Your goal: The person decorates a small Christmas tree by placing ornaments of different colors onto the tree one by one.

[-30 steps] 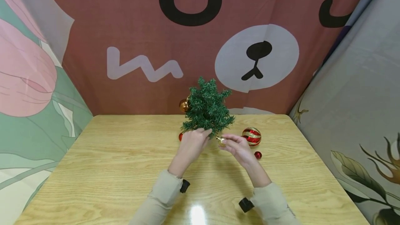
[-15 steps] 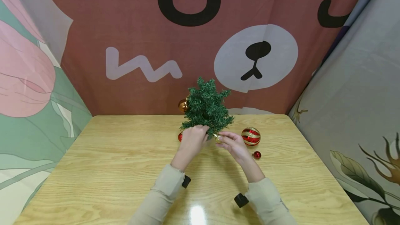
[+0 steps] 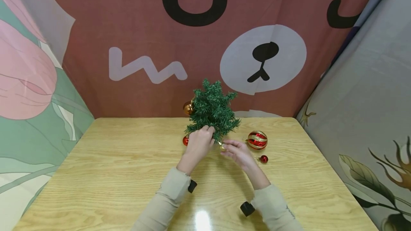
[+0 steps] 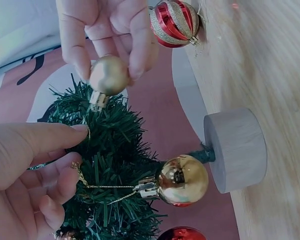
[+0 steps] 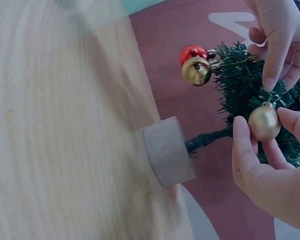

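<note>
A small green artificial Christmas tree (image 3: 213,102) stands at the back of the table. My right hand (image 3: 241,155) pinches a matte gold bauble (image 4: 109,76) by its round body, its metal cap facing the branches. My left hand (image 3: 199,142) is at the tree's lower front, thumb and fingers around a branch tip, close to the bauble's thin thread. A shiny gold bauble (image 4: 184,179) hangs by a gold string just beyond the left fingers. Red bauble (image 5: 192,52) shows behind it. A copper bauble (image 3: 188,108) hangs on the tree's upper left.
On the table (image 3: 128,174), right of the tree, lie a large red-and-gold striped bauble (image 3: 257,140) and a small red bauble (image 3: 263,159). The tree's round wooden base (image 4: 237,150) shows in both wrist views. A printed bear curtain (image 3: 144,99) hangs behind the table.
My right hand has shifted slightly left with the matte gold bauble, bringing it nearer my left hand, then dipped a little. My left hand stays at the branches.
</note>
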`<state>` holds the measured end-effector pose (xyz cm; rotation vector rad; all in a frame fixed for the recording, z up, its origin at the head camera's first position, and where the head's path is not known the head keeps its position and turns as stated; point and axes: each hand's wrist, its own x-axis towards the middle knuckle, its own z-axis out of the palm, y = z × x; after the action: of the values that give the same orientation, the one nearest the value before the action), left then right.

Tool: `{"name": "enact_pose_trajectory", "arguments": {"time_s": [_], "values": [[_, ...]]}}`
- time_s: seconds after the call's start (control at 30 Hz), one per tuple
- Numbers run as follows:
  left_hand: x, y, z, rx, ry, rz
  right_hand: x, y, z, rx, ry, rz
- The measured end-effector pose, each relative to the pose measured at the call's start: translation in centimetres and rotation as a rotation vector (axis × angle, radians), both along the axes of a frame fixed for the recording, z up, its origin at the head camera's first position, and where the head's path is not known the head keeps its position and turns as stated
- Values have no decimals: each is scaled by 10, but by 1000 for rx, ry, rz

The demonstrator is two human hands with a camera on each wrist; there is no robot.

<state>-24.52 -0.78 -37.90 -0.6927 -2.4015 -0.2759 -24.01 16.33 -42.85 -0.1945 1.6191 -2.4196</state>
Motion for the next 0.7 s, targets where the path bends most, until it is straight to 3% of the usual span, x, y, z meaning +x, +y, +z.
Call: {"name": "enact_pose_trajectory", "arguments": {"time_s": [0.3,0.7], "values": [[0,-3,2,21,-2,-35,3,-3,-13,53,-16,16],[1,-4,2,37,-34,-53,3,-9,-10,28,-82,70]]}}
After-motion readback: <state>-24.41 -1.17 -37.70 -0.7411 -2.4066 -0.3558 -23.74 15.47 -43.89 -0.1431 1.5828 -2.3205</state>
